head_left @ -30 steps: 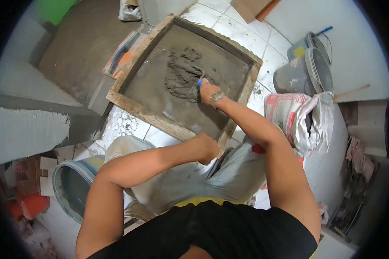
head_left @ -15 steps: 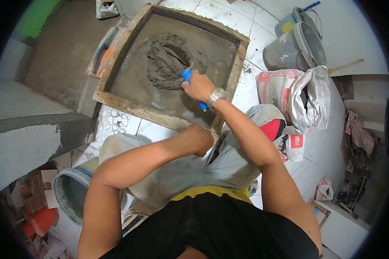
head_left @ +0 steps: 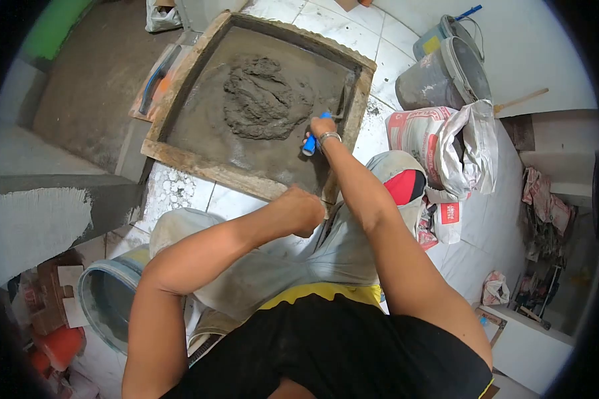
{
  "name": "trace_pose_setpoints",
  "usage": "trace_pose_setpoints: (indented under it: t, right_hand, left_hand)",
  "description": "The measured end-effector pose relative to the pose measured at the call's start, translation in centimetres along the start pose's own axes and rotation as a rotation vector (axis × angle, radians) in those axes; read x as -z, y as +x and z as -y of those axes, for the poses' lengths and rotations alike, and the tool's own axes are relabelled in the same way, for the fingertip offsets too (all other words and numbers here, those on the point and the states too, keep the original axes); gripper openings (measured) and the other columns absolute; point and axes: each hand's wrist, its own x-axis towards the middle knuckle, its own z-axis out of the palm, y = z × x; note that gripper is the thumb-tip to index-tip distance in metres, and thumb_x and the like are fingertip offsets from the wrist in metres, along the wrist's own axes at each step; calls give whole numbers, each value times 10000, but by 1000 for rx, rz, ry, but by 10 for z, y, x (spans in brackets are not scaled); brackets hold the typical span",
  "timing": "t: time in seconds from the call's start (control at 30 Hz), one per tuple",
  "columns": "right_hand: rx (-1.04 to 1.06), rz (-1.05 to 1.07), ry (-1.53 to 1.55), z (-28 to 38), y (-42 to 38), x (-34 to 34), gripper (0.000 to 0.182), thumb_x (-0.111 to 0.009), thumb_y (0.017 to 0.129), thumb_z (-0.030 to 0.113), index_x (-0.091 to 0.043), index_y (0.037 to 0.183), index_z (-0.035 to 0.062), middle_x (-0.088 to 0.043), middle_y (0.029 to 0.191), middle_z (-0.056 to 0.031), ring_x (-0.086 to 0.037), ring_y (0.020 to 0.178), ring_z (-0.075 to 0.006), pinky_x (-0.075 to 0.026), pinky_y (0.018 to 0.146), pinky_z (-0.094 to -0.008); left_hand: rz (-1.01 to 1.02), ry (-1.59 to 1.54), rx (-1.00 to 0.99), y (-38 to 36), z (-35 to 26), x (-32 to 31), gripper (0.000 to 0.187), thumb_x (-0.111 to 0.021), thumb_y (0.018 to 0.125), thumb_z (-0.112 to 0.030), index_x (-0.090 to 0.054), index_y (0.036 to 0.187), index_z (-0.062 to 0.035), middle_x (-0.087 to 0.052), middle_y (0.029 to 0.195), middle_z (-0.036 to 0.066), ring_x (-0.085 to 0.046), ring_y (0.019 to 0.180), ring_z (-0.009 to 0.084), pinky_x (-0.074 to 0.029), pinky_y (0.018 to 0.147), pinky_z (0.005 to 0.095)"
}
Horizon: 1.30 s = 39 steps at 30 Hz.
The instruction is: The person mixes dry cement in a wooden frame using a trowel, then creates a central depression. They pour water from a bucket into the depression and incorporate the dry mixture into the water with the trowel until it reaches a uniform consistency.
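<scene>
A mound of wet grey mortar (head_left: 263,100) lies in a square wooden mixing tray (head_left: 206,174). My right hand (head_left: 320,129), with a metal watch at its wrist, is wrapped round the blue handle of a trowel (head_left: 309,145). The trowel's blade stands tilted by the tray's right inner wall, to the right of the mound. My left hand (head_left: 301,211) is closed at the tray's near edge, close to the corner; its fingers point down and away, so what they grip, if anything, is hidden.
Two buckets (head_left: 422,83) and an open cement sack (head_left: 416,136) stand right of the tray. A float with a blue handle (head_left: 151,88) lies at its left. Another bucket (head_left: 106,299) is at the lower left, beside my left arm.
My right hand has moved right with the trowel, from the mound to the tray's right side. The mound's groove has closed up. My left hand stays at the near edge.
</scene>
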Motion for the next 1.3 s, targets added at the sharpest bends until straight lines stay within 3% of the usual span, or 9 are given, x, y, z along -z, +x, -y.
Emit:
trace_pose_setpoints:
  t: [0.13, 0.33, 0.47, 0.8, 0.97, 1.03, 1.17, 1.27, 1.3]
  right_hand:
    - [102, 203, -316, -44, -23, -15, 222, -498, 899, 176, -505, 893, -46, -602, 691, -171, -623, 508, -280, -544, 443, -457]
    - [-112, 314, 153, -45, -84, -6, 180, -526, 841, 216, -498, 884, 43, -496, 685, -73, -524, 516, -207, -477, 429, -397]
    - [-228, 140, 279, -57, -79, -5, 163, -566, 781, 210, -454, 805, 93, -475, 648, -54, -479, 481, -190, -427, 432, -389]
    - [-430, 1051, 585, -9, -46, -41, 184, -591, 759, 257, -456, 713, 140, -415, 572, 43, -380, 446, -86, -351, 428, -281]
    - [-90, 719, 38, 8, -65, -48, 181, -609, 774, 227, -542, 794, 60, -574, 626, -52, -547, 467, -174, -478, 458, -367]
    - [683, 277, -855, -14, -54, -56, 319, -603, 803, 246, -602, 955, -35, -688, 791, -175, -673, 586, -283, -555, 572, -426]
    - [541, 526, -1150, 34, -70, -43, 447, -601, 830, 280, -579, 1026, -120, -675, 948, -284, -692, 835, -394, -550, 780, -458]
    - [861, 299, -1201, 0, -72, -43, 470, -616, 818, 301, -582, 1015, -125, -646, 1033, -310, -653, 977, -416, -522, 867, -465]
    - [653, 350, -1217, -3, -88, -31, 487, -619, 814, 331, -583, 1018, -110, -621, 1099, -315, -615, 1055, -426, -498, 908, -476]
  left_hand:
    - [17, -4, -28, -8, -4, 3, 233, -637, 759, -167, -718, 906, -6, -701, 993, 185, -682, 936, 311, -485, 833, 472]
    - [-40, -41, -38, -12, -4, 6, 196, -636, 747, -178, -732, 859, -49, -714, 926, 147, -690, 879, 303, -500, 772, 478]
    - [-123, -22, -61, -19, -5, -11, 201, -650, 724, -188, -734, 853, -59, -714, 902, 138, -691, 842, 301, -511, 745, 463]
    - [251, 8, 5, -5, -14, -16, 290, -624, 762, -179, -734, 1010, -77, -703, 1068, 130, -675, 998, 282, -527, 816, 427]
    - [123, -45, 50, -10, -13, -6, 291, -649, 763, -183, -732, 1023, -81, -698, 1112, 102, -680, 990, 265, -539, 796, 441]
    - [103, 21, 10, -7, -13, -4, 283, -652, 761, -184, -739, 1015, -92, -699, 1120, 92, -684, 984, 246, -546, 770, 463]
    - [14, 21, -67, 2, -11, -13, 234, -666, 715, -169, -742, 899, -46, -719, 921, 129, -696, 886, 289, -525, 709, 473]
    - [63, 54, -43, 0, -16, -6, 300, -678, 765, -190, -739, 1043, -94, -710, 1089, 73, -677, 991, 273, -518, 775, 468]
    - [-28, 33, -80, -7, -16, -4, 221, -659, 756, -161, -745, 936, -64, -714, 994, 112, -694, 903, 284, -520, 718, 458]
